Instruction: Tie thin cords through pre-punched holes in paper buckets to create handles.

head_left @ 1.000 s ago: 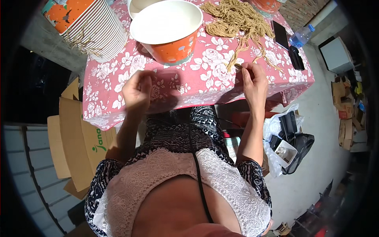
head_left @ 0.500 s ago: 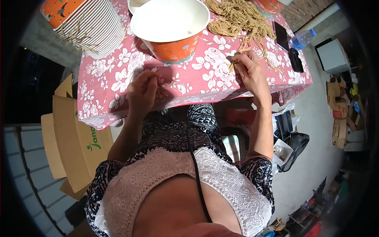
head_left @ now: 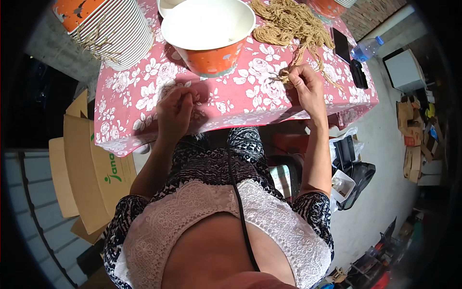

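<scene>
My right hand (head_left: 310, 89) pinches a short bit of tan string (head_left: 285, 76) between thumb and fingertips, over the flowered tablecloth. Just beyond it lies a tangled heap of tan string (head_left: 288, 24), with loose strands trailing toward me. My left hand (head_left: 175, 108) is curled closed above the cloth's near left part; what its fingers hold, if anything, is hidden. Between and beyond both hands stands a large orange paper bucket (head_left: 211, 58) with a white inside. At the far left, a tilted stack of the same buckets (head_left: 122, 36) has short tan strands hanging on its rims.
At the table's right side lie a dark phone (head_left: 340, 45), a black case (head_left: 358, 74) and a clear bottle with a blue cap (head_left: 368, 48). Cardboard boxes (head_left: 79, 168) stand on the floor at left. The pink tablecloth (head_left: 231, 111) hangs over the near edge.
My right hand has turned a little, and the bit of string in its fingertips now shows more bunched up. My left hand stays nearly still.
</scene>
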`<act>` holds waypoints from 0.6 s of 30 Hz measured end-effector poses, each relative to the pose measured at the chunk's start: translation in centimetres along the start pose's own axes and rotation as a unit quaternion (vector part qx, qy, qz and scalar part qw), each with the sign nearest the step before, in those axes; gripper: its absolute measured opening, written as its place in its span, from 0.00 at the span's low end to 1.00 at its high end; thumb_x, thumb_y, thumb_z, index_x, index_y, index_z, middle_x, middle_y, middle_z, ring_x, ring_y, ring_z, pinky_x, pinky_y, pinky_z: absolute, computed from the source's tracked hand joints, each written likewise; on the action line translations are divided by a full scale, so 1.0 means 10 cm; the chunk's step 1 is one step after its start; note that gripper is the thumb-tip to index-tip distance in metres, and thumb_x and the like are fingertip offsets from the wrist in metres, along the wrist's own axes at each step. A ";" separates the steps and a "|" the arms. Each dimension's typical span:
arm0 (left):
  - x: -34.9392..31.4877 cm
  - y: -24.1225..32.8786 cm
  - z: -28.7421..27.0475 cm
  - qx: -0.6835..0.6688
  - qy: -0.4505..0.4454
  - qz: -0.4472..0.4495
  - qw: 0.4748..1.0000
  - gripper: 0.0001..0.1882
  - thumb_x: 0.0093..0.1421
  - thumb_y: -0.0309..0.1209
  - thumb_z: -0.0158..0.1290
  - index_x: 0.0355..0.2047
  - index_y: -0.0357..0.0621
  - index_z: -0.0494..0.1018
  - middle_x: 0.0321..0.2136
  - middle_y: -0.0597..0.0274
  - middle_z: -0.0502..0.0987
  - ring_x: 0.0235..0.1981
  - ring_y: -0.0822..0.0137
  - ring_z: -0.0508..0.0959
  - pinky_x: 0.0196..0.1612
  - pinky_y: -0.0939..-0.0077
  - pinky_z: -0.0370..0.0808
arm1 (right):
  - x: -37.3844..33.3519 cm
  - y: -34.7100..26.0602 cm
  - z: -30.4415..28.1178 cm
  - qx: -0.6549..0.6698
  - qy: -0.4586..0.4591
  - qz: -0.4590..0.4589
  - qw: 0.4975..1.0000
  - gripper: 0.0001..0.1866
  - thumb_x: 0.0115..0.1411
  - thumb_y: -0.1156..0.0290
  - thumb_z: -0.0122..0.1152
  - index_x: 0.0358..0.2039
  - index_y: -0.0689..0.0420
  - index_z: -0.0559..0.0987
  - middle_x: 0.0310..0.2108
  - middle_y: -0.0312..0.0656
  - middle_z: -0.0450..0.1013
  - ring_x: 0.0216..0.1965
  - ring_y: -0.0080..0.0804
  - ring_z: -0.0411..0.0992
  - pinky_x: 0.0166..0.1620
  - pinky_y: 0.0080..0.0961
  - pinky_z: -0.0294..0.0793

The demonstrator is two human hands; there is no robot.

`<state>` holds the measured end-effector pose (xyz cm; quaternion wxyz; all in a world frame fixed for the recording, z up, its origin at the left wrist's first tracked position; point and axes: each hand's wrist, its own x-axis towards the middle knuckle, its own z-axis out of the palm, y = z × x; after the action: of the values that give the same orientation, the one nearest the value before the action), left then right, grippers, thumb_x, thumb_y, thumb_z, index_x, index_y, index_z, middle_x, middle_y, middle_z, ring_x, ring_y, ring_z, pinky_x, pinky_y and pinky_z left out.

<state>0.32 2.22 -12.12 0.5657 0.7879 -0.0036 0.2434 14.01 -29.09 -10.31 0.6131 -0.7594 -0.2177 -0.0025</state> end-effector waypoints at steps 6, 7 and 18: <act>-0.03 -0.07 0.01 -0.011 0.007 -0.003 1.000 0.06 0.61 0.19 0.48 0.34 0.33 0.75 0.28 0.61 0.78 0.26 0.77 0.74 0.29 0.81 0.72 | 0.02 -0.08 0.00 0.140 0.031 0.054 0.988 0.07 0.66 0.72 0.57 0.32 0.61 0.75 0.25 0.31 0.71 0.25 0.16 0.66 0.30 0.16 0.68; -0.02 -0.06 0.01 -0.011 0.008 -0.002 1.000 0.06 0.61 0.19 0.48 0.34 0.33 0.75 0.28 0.61 0.78 0.26 0.77 0.74 0.29 0.81 0.72 | 0.02 -0.10 0.02 0.125 0.071 0.059 0.988 0.06 0.66 0.72 0.58 0.33 0.62 0.76 0.25 0.29 0.70 0.25 0.14 0.64 0.30 0.14 0.65; -0.03 -0.01 0.02 -0.008 -0.002 -0.003 1.000 0.06 0.62 0.18 0.47 0.34 0.34 0.75 0.28 0.63 0.77 0.24 0.79 0.73 0.25 0.83 0.72 | 0.02 0.05 0.06 0.158 0.081 0.032 0.984 0.05 0.65 0.73 0.57 0.33 0.61 0.77 0.25 0.26 0.68 0.24 0.12 0.61 0.27 0.12 0.60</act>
<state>0.15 2.02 -12.41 0.5725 0.7841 -0.0041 0.2395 14.15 -28.56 -10.85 0.7406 -0.6570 -0.1406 -0.0103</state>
